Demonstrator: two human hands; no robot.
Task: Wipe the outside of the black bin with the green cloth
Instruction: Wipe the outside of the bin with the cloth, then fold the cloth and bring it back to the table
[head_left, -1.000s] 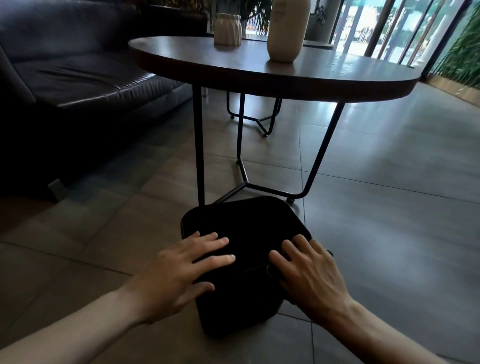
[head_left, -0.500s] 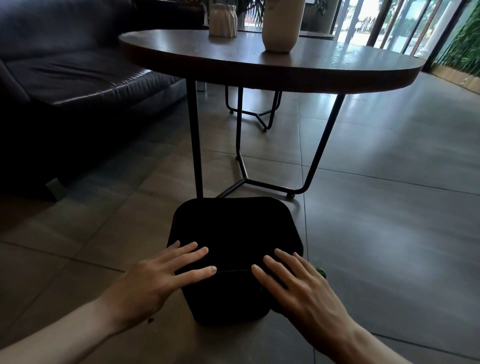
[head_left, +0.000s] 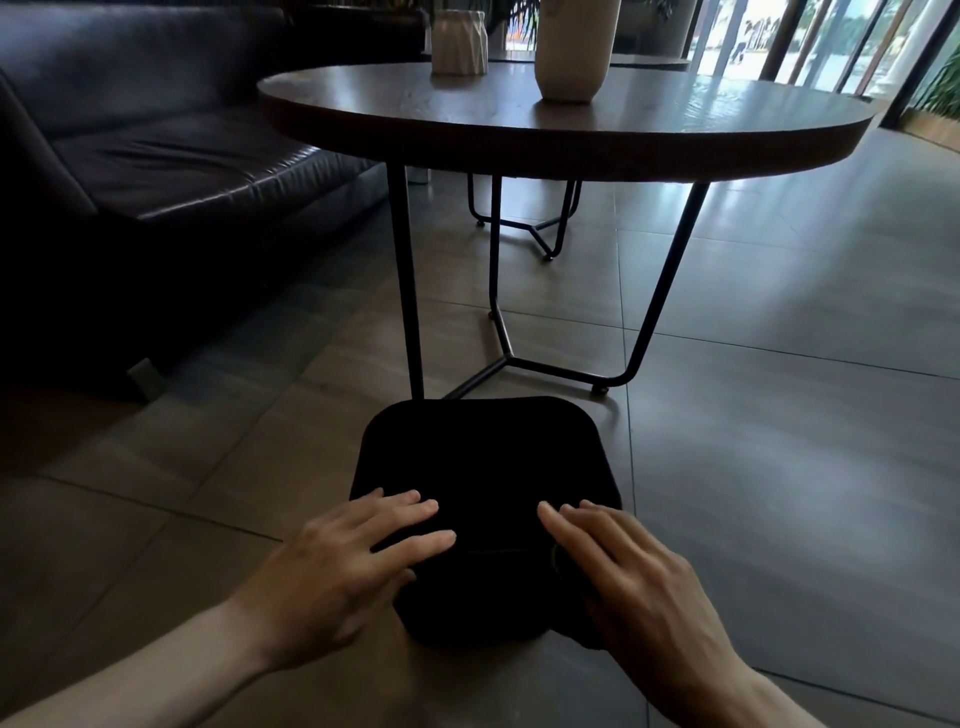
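On the floor by the table leg (head_left: 410, 291): bin (head_left: 485, 467) now squared to the view. Left hand (head_left: 343, 566) and right hand (head_left: 634, 577) are flat, fingers spread, gripping nothing. Cloth's green sliver is gone from sight; wiping not started.

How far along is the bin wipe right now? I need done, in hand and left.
Done: nothing shows as wiped; the black bin is too dark to judge.
In hand: both hands lie flat on its near top edge, left hand bare, right hand over something dark at the bin's right corner, possibly the cloth; its colour cannot be told.
Left: judging by this, all outer sides.
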